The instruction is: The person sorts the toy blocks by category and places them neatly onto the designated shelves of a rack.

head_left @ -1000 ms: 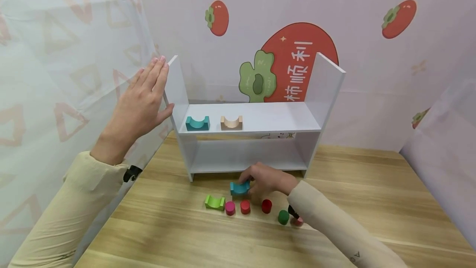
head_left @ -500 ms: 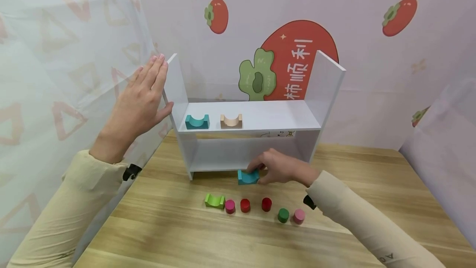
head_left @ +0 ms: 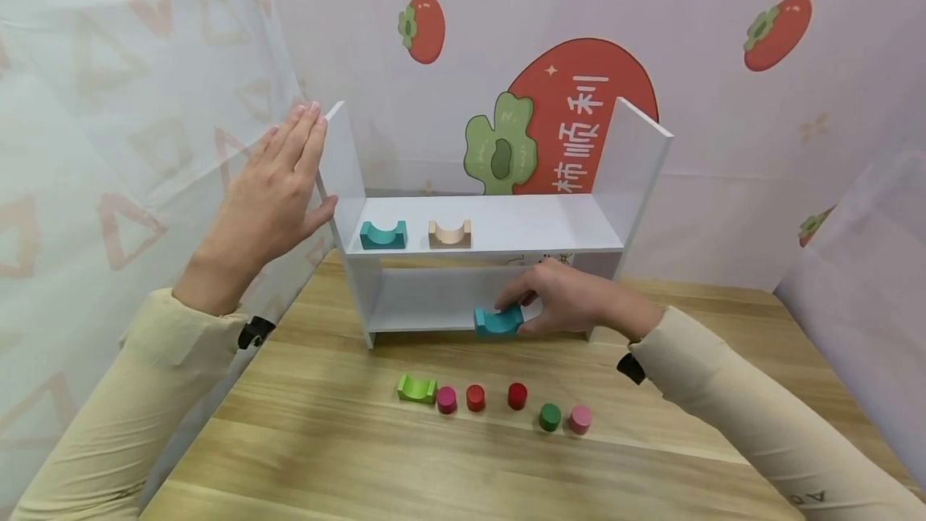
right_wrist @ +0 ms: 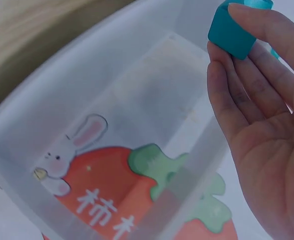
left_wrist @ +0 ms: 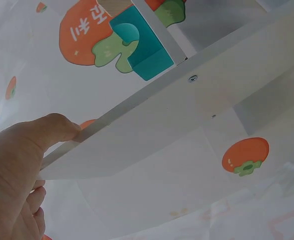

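Observation:
In the head view my right hand [head_left: 567, 296] pinches a blue block with a rounded hollow [head_left: 499, 322] by its right end. The block is in front of the lower board of a white two-tier shelf [head_left: 499, 223]. In the right wrist view the thumb and fingertips hold this block [right_wrist: 232, 32]. My left hand [head_left: 264, 191] holds the shelf's left side panel, fingers along its outside. Its thumb [left_wrist: 56, 127] lies over the panel's edge in the left wrist view. On the upper board sit a teal hollowed block [head_left: 383, 236] and a beige one [head_left: 449, 235].
On the wooden table [head_left: 347, 465] before the shelf lie a lime green hollowed block [head_left: 417, 389] and several small cylinders: magenta [head_left: 446, 399], red [head_left: 475, 398], dark red [head_left: 517, 395], green [head_left: 550, 416] and pink [head_left: 580, 419]. Printed cloth hangs behind and at both sides.
My right hand has lifted the blue block and carried it up and rightward from the table to the lower board's front. My left hand stays at the side panel.

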Tool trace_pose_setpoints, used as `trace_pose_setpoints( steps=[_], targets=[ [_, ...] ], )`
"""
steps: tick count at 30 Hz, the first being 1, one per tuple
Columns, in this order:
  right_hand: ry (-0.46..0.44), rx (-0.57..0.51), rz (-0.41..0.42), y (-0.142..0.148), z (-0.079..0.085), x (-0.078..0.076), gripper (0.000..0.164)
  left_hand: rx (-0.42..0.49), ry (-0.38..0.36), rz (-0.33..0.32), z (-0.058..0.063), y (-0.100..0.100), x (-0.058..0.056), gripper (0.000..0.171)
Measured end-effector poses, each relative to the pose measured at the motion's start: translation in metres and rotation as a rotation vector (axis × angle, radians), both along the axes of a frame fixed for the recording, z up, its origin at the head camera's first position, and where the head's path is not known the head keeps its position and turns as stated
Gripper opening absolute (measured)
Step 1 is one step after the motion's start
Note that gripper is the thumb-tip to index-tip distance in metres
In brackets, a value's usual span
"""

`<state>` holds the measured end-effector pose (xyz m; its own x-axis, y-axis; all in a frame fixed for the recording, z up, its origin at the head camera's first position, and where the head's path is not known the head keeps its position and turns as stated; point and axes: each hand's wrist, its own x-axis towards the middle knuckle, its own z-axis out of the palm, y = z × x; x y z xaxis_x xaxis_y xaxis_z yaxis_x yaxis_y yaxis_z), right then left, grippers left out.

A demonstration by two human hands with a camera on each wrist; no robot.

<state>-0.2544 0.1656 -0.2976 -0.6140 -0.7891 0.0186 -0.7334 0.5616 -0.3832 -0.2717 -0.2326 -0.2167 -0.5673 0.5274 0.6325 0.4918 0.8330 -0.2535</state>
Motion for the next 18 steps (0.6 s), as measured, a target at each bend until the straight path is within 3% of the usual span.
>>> trace_pose_setpoints(
  steps=[9,18],
  targets=[
    [0.017,-0.040,-0.042,0.010,0.036,0.000,0.039,-0.007,-0.009,0.003,0.002,0.000,0.001,0.097],
    [0.054,-0.020,-0.127,0.021,0.061,-0.015,0.038,-0.009,-0.015,0.017,0.002,0.001,0.003,0.097]
  ],
)
